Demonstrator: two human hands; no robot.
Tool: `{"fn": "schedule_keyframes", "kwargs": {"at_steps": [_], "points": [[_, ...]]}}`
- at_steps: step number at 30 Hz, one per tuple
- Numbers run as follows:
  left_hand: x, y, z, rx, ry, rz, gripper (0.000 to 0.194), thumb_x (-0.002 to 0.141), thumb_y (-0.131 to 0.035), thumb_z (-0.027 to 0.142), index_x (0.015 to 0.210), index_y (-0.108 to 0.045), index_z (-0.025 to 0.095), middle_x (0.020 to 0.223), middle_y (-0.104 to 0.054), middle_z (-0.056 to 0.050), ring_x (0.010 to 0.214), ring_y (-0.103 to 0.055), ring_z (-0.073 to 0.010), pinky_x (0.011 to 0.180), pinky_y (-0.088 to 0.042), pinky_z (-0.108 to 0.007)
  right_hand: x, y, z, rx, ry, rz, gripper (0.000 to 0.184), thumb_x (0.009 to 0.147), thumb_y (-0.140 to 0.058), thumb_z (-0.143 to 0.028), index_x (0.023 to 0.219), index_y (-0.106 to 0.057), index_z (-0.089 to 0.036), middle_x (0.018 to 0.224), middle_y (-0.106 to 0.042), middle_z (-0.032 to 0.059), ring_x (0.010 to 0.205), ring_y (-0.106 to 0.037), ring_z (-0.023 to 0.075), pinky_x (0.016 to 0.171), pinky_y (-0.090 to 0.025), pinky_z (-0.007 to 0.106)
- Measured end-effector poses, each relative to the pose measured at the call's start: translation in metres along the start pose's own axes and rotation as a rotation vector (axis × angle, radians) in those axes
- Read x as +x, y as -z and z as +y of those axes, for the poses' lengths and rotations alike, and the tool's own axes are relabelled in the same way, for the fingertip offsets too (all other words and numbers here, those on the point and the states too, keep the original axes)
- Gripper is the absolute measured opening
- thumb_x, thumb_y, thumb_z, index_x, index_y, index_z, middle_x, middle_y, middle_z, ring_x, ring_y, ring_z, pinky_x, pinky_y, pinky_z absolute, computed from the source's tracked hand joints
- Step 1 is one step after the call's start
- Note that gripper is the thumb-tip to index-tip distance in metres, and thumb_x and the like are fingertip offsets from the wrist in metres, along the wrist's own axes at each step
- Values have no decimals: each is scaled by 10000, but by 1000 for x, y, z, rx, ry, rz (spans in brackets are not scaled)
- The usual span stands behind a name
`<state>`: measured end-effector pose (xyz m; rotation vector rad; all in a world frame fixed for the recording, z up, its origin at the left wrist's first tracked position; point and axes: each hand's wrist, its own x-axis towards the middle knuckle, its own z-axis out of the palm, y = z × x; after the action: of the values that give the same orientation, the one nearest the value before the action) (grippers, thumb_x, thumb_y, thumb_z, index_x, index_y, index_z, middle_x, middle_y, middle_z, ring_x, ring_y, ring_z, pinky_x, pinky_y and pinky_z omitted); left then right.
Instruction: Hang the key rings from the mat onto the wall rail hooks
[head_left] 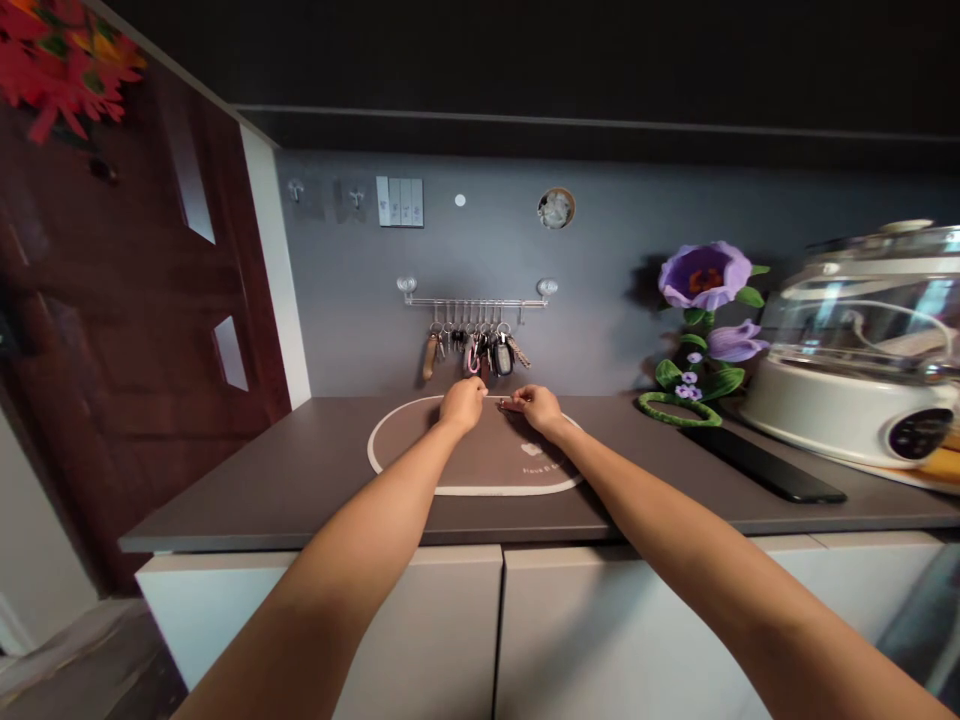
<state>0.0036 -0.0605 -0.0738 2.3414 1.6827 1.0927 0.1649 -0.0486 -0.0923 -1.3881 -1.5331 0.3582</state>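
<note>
My left hand [463, 402] is closed in a pinch above the brown mat [480, 455], just below the hanging keys; what its fingertips hold, if anything, is hidden. To its right, my right hand [537, 405] pinches a small key-like piece [511, 405], reddish with a shiny end, too small to make out fully. Several bunches of keys [503, 355] hang from hooks on a metal rail [480, 302] on the wall. Among them are a pink carabiner [472, 356] and a brown fob [430, 357].
On the right of the dark countertop [262, 480] lie a black phone-like slab [765, 462], a purple flower ornament [705, 275] and a white appliance with a clear cover [832, 400]. A dark overhead cabinet [600, 70] hangs above. A brown door [142, 300] stands at left.
</note>
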Motion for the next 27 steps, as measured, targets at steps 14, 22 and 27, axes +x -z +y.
{"fn": "schedule_keyframes", "kwargs": {"at_steps": [14,22,27], "points": [[0,-3,-4,29,0,-56,179,808,-467,233,869,-627,182,922,-648,-78,864,-568,-171,775,-388,-252,12,-16,7,-119,65,-31,57,524,-708,-227,531,-653,-235,546,-611,-1,577,-550,148,622,-389,253],[0,-4,-6,35,6,-85,181,806,-467,233,872,-627,178,927,-646,-85,873,-566,-175,784,-389,-254,10,-17,4,-194,115,-41,53,581,-663,-195,585,-685,-243,622,-645,11,608,-553,155,610,-380,256],[0,-4,-7,30,7,-77,176,801,-468,221,850,-628,168,904,-648,-86,848,-568,-171,770,-388,-251,7,-14,-1,-249,127,-97,67,639,-635,-232,645,-701,-232,655,-662,26,611,-565,161,600,-381,252]]}}
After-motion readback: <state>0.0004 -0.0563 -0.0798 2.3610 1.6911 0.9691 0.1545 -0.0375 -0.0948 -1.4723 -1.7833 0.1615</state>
